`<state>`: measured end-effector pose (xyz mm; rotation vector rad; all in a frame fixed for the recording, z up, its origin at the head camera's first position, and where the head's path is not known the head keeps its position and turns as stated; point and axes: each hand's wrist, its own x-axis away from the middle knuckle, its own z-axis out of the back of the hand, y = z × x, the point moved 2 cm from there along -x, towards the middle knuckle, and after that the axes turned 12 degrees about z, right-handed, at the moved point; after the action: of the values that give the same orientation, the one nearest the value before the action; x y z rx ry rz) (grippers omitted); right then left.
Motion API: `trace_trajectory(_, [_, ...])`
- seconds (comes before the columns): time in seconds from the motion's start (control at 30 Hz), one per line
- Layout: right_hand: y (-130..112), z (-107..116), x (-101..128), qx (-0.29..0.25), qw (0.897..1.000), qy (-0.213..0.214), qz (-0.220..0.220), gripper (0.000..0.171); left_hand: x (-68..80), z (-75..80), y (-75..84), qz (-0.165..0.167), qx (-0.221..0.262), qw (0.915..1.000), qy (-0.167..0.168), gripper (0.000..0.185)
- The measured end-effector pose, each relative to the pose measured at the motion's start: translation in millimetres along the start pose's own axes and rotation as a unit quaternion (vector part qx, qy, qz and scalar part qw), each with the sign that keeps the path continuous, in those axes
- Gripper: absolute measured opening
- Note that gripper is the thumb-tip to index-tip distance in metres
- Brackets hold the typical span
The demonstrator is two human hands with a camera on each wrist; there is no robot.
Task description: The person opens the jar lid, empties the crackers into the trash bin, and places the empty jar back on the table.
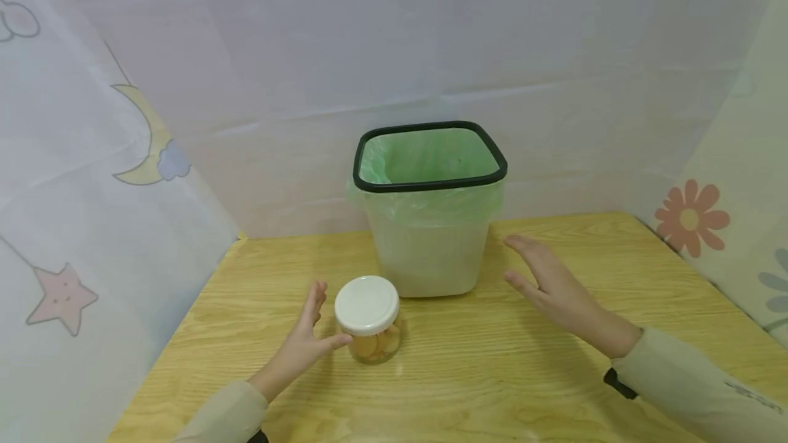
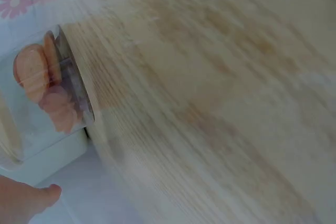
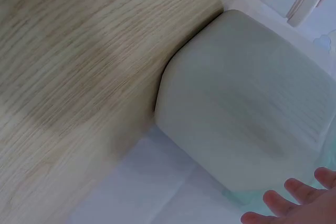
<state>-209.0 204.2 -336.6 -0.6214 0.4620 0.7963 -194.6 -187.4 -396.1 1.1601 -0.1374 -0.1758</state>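
Note:
A small glass jar (image 1: 372, 333) with a white screw lid (image 1: 366, 304) stands on the wooden table (image 1: 468, 388), holding round orange biscuits (image 2: 37, 74). My left hand (image 1: 308, 340) is at the jar's left side, fingers straight, its thumb touching the glass. Behind the jar stands a pale bin (image 1: 429, 224) with a black rim and a green liner (image 1: 425, 156). My right hand (image 1: 550, 286) hovers open to the right of the bin, fingers extended and apart from it. The right wrist view shows the bin's wall (image 3: 247, 108) close by, with my fingertips (image 3: 294, 195) at the bottom edge.
Translucent white sheets enclose the table on three sides, printed with a moon and star on the left (image 1: 148, 149) and flowers on the right (image 1: 689, 217). Bare table lies in front of the jar and to the right of the bin.

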Motion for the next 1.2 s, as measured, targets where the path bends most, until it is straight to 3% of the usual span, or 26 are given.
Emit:
trace_trajectory(0.3, [-5.1,-10.7,-2.8,-0.004,1.000,0.001,0.015,0.053,0.0,-7.7,-4.0,0.016,0.007,0.9998,0.011,0.117])
trace_trajectory(0.53, [-12.3,-19.2,-9.1,-0.014,1.000,-0.004,0.027,0.054,0.4,-13.3,-6.6,0.047,0.015,0.9987,0.011,0.111])
trace_trajectory(0.87, [-18.5,-29.9,-13.4,-0.003,0.998,0.014,0.066,0.052,1.5,-20.6,-11.6,0.079,0.031,0.9963,-0.016,0.109])
trace_trajectory(1.2, [-24.9,-45.1,-18.3,-0.014,0.995,0.028,0.095,0.053,4.1,-28.5,-17.8,0.096,0.023,0.9950,0.008,0.111])
